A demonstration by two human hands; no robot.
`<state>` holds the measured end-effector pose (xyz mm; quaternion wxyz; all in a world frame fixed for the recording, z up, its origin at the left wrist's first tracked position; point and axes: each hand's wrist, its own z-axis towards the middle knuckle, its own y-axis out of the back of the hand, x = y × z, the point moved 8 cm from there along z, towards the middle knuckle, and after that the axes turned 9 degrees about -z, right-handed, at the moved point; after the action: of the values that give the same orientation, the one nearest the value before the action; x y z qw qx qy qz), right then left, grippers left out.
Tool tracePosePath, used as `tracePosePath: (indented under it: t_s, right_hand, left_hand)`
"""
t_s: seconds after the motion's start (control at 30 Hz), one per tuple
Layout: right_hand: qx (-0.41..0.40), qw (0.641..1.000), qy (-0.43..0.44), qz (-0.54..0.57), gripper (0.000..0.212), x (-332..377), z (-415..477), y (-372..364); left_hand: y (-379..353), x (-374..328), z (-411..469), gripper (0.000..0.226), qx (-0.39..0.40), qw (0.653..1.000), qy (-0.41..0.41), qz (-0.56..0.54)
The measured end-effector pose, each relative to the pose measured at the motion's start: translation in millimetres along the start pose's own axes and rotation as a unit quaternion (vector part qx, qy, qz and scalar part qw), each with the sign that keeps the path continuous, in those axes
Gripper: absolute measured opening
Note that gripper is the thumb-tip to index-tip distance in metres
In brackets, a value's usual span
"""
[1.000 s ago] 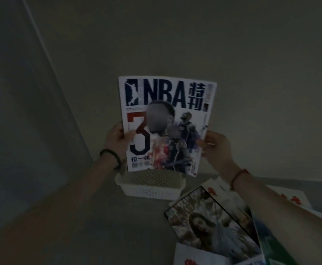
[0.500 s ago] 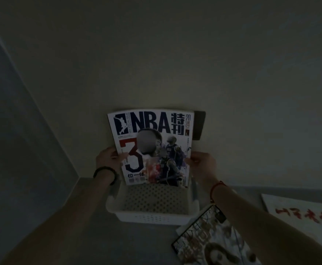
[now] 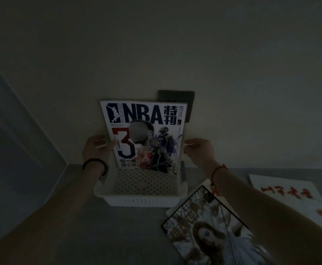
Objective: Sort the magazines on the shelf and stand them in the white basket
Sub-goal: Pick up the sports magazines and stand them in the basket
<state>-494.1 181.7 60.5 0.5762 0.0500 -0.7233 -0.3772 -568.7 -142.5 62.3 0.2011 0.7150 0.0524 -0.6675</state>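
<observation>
While the NBA magazine (image 3: 146,134) is standing upright, long axis vertical, at mid-frame against the white basket's (image 3: 143,199) far wall, I am pinching its side edges with my left hand (image 3: 97,150) and right hand (image 3: 200,152), equally near.

White perforated basket (image 3: 141,200); white magazine (image 3: 145,134), navy title, red-navy 3

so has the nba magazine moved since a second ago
Yes: the NBA magazine has come down toward the white basket; its bottom edge now sits inside at the back.
</observation>
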Motion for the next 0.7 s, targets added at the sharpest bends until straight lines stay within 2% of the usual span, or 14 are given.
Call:
tracePosePath:
  t_s: [0.1, 0.17, 0.23, 0.3, 0.33, 0.4, 0.47, 0.5, 0.6, 0.7]
  right_hand:
    - [0.004, 0.999, 0.011, 0.039, 0.018, -12.1, -25.0, 30.9]
    - [0.001, 0.998, 0.035, 0.058, 0.016, -25.8, -51.8, 56.1]
    - [0.009, 0.998, 0.042, 0.051, 0.017, -47.2, -81.9, 77.2]
    - [0.016, 0.999, 0.024, 0.017, 0.020, -75.4, -112.8, 93.7]
    - [0.023, 1.000, 0.019, -0.009, 0.020, -90.1, -128.6, 99.5]
    - [0.069, 0.997, 0.020, -0.037, 0.019, -115.1, -160.7, 103.0]
    - [0.121, 0.992, 0.011, -0.019, 0.020, -140.8, -191.4, 102.2]
    - [0.134, 0.991, 0.004, -0.013, 0.022, -154.1, -204.0, 103.1]
    - [0.144, 0.989, -0.018, -0.018, 0.028, -193.8, -232.5, 110.9]
    - [0.179, 0.982, -0.039, -0.043, 0.038, -230.2, -259.4, 114.3]
  left_hand:
    - [14.2, 7.7, -26.8, 0.015, 0.025, 0.991, 0.007, -0.128]
    - [20.6, 24.0, -55.7, 0.013, 0.075, 0.992, -0.017, -0.103]
    - [24.6, 54.4, -93.7, 0.020, 0.127, 0.990, 0.002, -0.069]
    - [27.4, 84.3, -143.1, 0.015, 0.155, 0.982, 0.057, -0.097]
    - [28.7, 95.8, -169.9, 0.022, 0.156, 0.975, 0.090, -0.129]
    - [24.7, 113.8, -221.8, 0.032, 0.151, 0.947, 0.174, -0.223]
    - [19.1, 126.3, -271.0, 0.030, 0.156, 0.927, 0.231, -0.251]
    - [16.5, 129.6, -292.3, 0.027, 0.167, 0.926, 0.239, -0.238]
    - [7.4, 139.5, -339.0, 0.012, 0.229, 0.954, 0.177, -0.075]
    - [-8.3, 143.2, -384.8, 0.030, 0.282, 0.944, 0.172, 0.001]
